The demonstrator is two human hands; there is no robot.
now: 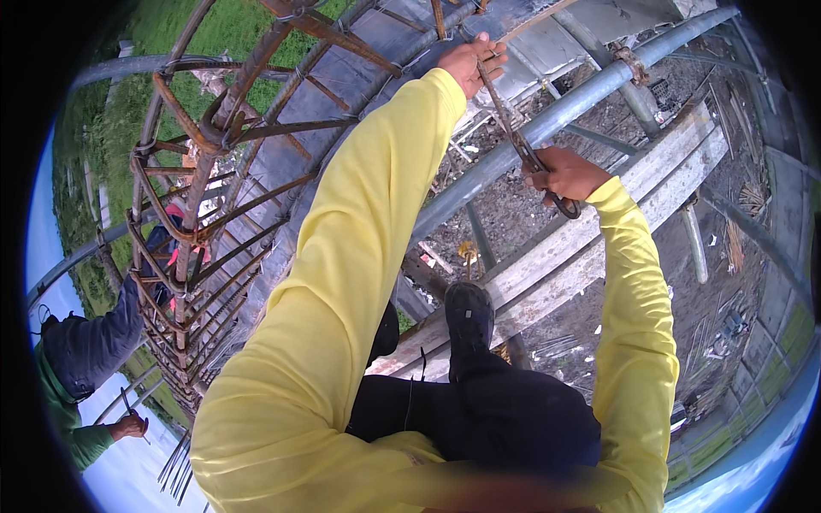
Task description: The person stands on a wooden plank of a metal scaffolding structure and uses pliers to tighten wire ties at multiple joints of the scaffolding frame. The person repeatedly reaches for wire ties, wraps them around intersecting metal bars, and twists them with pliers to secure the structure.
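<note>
My right hand is closed around the looped handles of a long, rusty, shears-like tool. The tool slants up and left, its thin end reaching my left hand. That hand is beside the grey formwork panel, its fingers curled in at the tool's far end; what they pinch there is too small to tell. A galvanized pipe passes behind the tool. To the left of my left arm stands a rusty rebar cage with bent ties and tie wire at its joints.
My boot rests on narrow weathered planks high above debris-strewn ground. A pipe clamp grips crossing scaffold pipes at the upper right. Another person works beyond the cage at left, a thin tool in one hand.
</note>
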